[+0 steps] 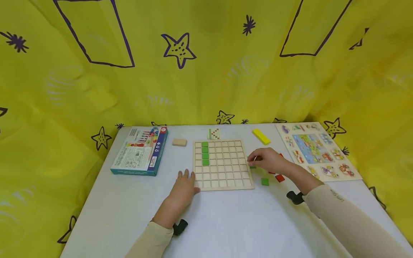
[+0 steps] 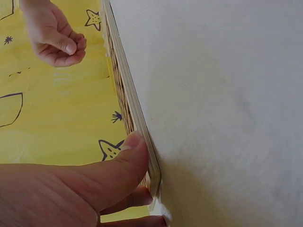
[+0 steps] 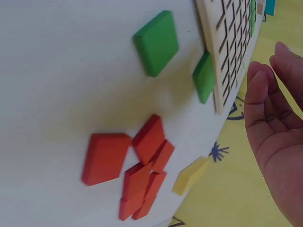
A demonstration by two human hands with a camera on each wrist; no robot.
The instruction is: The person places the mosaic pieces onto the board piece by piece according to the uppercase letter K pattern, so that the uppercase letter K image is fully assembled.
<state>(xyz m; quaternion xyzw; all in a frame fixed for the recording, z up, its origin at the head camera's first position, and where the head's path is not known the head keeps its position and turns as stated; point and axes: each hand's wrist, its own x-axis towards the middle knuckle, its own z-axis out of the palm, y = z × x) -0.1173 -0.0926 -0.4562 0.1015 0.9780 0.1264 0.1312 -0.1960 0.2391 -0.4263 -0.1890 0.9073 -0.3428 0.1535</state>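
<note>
We see the left hand [image 1: 184, 186] low in the middle of the head view, lying flat on the white counter [image 1: 226, 222] with straight fingers against the lower left corner of the wooden grid board [image 1: 222, 164]; the left wrist view shows its thumb [image 2: 128, 158] pressed to the board's edge. Four green tiles [image 1: 204, 153] fill a column in the board's upper left.

The right hand [image 1: 269, 161] hovers just right of the board, over a loose green tile [image 1: 253, 166] lying beside the board's right edge. In the right wrist view its fingers [image 3: 262, 109] look relaxed and apart, gripping nothing; in the left wrist view they seem curled toward the thumb, so we judge they hold nothing yet.

In our judgement, the likeliest slip is with this tile: it lies so close to the board's edge that fingers reaching around it could nudge the board or push the piece under the rim. The left hand's steadying press guards against that only if it stays down.

A second green tile [image 1: 265, 181] and the red tiles [image 3: 137, 170] lie nearby; a sweeping wrist could scatter them toward the counter's edge.
</note>
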